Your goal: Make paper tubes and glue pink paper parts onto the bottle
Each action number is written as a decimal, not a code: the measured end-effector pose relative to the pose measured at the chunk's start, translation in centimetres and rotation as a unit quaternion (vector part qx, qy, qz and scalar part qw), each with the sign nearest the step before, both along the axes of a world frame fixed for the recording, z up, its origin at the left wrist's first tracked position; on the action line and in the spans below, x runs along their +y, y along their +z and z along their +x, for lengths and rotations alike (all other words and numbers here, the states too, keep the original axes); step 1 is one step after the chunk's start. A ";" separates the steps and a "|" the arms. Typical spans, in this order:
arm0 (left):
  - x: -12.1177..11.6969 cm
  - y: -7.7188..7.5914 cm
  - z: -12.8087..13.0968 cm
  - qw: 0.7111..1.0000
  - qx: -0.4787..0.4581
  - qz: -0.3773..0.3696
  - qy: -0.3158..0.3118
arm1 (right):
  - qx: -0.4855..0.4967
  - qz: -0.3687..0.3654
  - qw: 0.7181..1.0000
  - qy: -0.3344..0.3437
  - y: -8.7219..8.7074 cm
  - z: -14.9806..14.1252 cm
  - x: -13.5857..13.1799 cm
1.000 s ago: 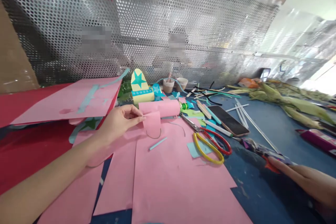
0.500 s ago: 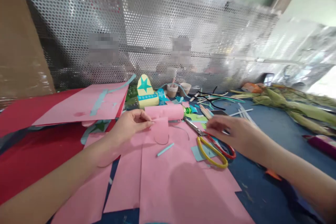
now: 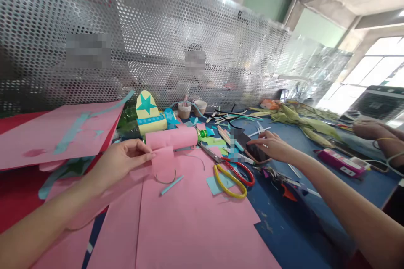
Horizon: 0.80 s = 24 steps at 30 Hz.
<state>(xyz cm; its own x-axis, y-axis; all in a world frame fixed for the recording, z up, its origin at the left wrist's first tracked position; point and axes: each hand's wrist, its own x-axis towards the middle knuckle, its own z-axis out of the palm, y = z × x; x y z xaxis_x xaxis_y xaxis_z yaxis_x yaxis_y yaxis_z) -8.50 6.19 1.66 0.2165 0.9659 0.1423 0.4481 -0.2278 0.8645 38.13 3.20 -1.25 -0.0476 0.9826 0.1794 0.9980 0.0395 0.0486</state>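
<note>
While my left side stays parked, the change is all on the right, so reading left to right: a pink sheet [image 3: 41, 134] lies on red at the far left. Next is my left hand [image 3: 118, 160], grip clamped on a small pink flap [image 3: 163, 160], thumb against fingers at its upper corner. The flap sits just in front of a pink-wrapped bottle [image 3: 173, 138] lying on its side, green neck pointing right; can't tell if they're joined. Yellow-wrapped bottle [image 3: 152, 126] with the star is behind. Then the scissors [image 3: 217, 159], lying on pink paper near that green neck, unheld.

Right hand [image 3: 277, 148]: a second ago it was low at the bench [image 3: 268, 222] edge; now it's over the phone [image 3: 256, 154], past the scissors. Fingers loosely apart, nothing visible in them (contact with the screen: can't confirm). My read: paper work is down to one hand, the left only keeping the flap in place while the right is busy elsewhere. Far right, purple box [image 3: 341, 163], then a co-worker's hand [image 3: 366, 129], well apart from mine.
</note>
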 end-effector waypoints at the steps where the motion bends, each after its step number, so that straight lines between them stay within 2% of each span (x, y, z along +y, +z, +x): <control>1: -0.1 0.1 0.1 1.000 -0.003 0.000 -0.002 | 0.000 -0.004 1.000 -0.002 -0.2 0.1 0.2; 11: -0.1 0.1 -0.2 1.000 0.011 -0.003 -0.024 | 0.011 -0.037 0.999 0.009 -0.5 1.2 0.1; 17: -0.1 0.3 0.1 1.000 0.000 0.007 -0.015 | 0.080 0.011 0.997 0.017 1.1 1.2 0.3; 21: -0.3 0.3 0.3 1.000 -0.015 0.000 -0.009 | 0.156 0.049 0.986 0.039 2.8 -1.1 0.8; 24: -0.4 0.1 0.2 1.000 -0.021 0.006 -0.016 | 0.234 0.054 0.966 0.095 3.8 -5.8 0.9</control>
